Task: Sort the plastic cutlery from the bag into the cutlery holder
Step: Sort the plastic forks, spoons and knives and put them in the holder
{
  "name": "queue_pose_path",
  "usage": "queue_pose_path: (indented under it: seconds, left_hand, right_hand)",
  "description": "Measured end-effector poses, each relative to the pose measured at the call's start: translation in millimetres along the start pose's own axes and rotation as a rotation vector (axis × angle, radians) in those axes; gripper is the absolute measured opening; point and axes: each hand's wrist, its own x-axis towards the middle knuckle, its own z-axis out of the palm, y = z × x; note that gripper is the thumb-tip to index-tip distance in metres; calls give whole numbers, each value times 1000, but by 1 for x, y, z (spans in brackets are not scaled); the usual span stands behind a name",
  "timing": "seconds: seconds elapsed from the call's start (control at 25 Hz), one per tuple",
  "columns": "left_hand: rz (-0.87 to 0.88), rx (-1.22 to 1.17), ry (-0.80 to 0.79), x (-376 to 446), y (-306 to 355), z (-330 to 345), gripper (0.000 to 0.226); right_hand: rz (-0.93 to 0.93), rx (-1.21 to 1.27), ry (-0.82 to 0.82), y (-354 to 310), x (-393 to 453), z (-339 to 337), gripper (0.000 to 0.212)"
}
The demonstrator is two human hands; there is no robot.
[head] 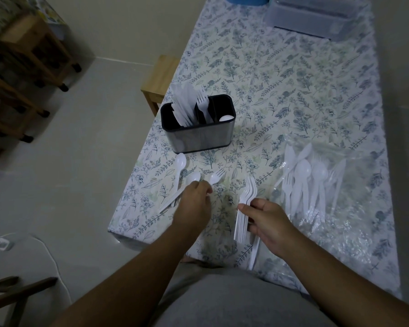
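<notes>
A dark cutlery holder (198, 138) stands near the table's left edge, with white knives in its left compartment, forks in the middle and a spoon bowl showing at the right. My right hand (267, 223) grips a stack of white forks (246, 204), tines pointing away. My left hand (195, 204) pinches the handle of a single white fork (216, 176) lying on the cloth. Two loose white spoons (180, 162) lie left of that hand. A clear plastic bag (328, 185) at the right holds several more spoons, forks and knives.
The table wears a leaf-patterned cloth (281, 79); its left edge runs close to the holder. A clear plastic box (316, 17) sits at the far end. A wooden stool (158, 79) stands beside the table, and wooden furniture (21, 74) stands across the floor.
</notes>
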Motion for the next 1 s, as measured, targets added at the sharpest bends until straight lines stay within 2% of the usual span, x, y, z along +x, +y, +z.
queue_pose_path:
  seconds: [0.12,0.28,0.36,0.44,0.6,0.68,0.76,0.84,0.92,1.0]
  left_hand:
    - [-24,-33,27,24,14,1,14]
    - [-101,58,-67,48,16,9,12]
    - [-172,-29,-101,47,19,9,11]
    - [-300,-324,-160,34,32,2,16]
    - [-676,-1084,-308,3,52,4,21]
    - [-745,-1278,-301,-1,58,7,21]
    - [-750,-1251,-211,0,64,7,17]
    - [-690,-1065,-83,2,67,4,9]
    - [-610,-888,2,3,64,2,11]
    - [-514,-775,11,1,62,0,17]
  right_hand:
    - [-2,19,-5,2,0,-1,13]
    - [-18,31,-6,-1,-3,-3,10]
    - [-20,30,7,-3,-5,-6,10]
    - [-25,35,14,-6,-5,-8,13]
    - [-86,5,-26,-12,-6,-4,15]
    - [-124,-36,-45,-15,-6,-1,14]
    - [-156,-87,-49,-18,-6,1,10]
    - [-189,-142,-76,-21,-6,4,7]
    - [-221,-195,-101,-24,-9,8,18]
    - [-247,-241,-100,-24,-10,10,29]
